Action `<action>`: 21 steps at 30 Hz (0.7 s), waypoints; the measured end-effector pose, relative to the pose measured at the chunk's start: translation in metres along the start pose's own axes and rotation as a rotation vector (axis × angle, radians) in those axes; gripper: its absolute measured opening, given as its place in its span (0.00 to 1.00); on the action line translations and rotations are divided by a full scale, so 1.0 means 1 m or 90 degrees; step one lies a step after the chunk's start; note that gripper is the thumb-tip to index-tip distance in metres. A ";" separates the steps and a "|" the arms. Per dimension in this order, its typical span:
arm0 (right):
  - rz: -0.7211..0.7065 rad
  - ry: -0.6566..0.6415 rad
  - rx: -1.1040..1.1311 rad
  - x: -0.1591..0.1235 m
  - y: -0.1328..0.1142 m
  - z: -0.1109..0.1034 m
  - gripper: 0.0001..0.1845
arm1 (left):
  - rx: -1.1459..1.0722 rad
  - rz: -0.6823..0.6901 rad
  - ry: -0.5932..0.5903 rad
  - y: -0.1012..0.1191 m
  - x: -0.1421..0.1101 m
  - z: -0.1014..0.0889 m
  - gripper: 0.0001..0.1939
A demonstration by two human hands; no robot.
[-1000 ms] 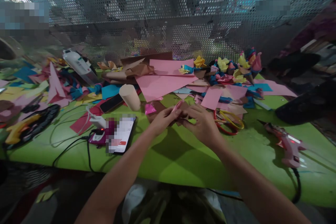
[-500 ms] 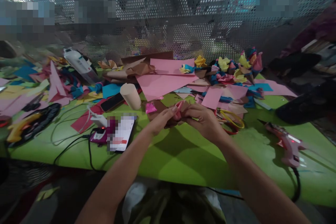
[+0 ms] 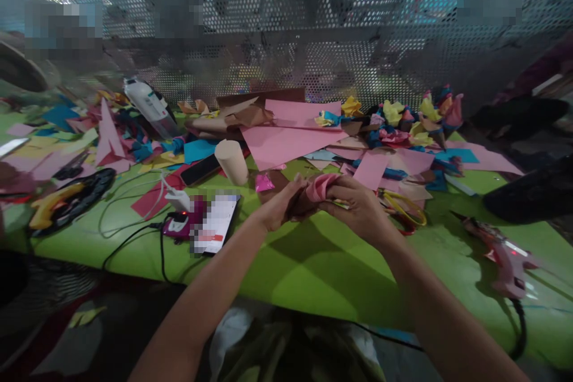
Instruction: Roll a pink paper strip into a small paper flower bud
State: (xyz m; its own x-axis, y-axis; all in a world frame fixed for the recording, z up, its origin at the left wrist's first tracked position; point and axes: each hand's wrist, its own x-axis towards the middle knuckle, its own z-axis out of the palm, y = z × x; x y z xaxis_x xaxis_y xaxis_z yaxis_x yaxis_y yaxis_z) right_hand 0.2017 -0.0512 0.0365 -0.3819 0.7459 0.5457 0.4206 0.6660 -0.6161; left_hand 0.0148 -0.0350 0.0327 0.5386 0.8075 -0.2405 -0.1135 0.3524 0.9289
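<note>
Over the green table (image 3: 331, 277), both my hands are closed around one small paper piece. Its upper right part is pink folded paper (image 3: 320, 188), curled into a rounded shape. Brown paper (image 3: 301, 205) wraps its lower left side. My left hand (image 3: 280, 206) grips the brown part. Fingers of my right hand (image 3: 358, 203) pinch the pink paper from the right; the fingertips behind it are hidden. Just left of the hands lies a shiny bright-pink packet (image 3: 264, 182), with a cream paper roll (image 3: 231, 162) standing behind it.
A pink glue gun (image 3: 508, 262) with a lit red light lies at right. Yellow-handled scissors (image 3: 405, 208) rest beside my right hand. Phone (image 3: 219, 224), power strip (image 3: 179, 224) and cables are at left. Pink sheets (image 3: 290, 143) and crumpled paper flowers (image 3: 394, 113) fill the back, before a perforated metal screen (image 3: 277, 65).
My hands have turned the paper piece, so its pink part now shows wider, at the right, with more brown showing. The view has shifted slightly left.
</note>
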 end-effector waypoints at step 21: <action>0.127 0.015 0.129 0.000 0.002 -0.006 0.07 | 0.227 0.186 0.036 -0.011 0.009 -0.003 0.26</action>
State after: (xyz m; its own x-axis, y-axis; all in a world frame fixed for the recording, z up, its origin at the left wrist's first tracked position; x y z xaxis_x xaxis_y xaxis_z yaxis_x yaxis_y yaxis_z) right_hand 0.2069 -0.0501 0.0386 -0.2880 0.8635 0.4141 0.3113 0.4933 -0.8122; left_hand 0.0182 -0.0304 0.0198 0.4789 0.8770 0.0403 0.0455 -0.0706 0.9965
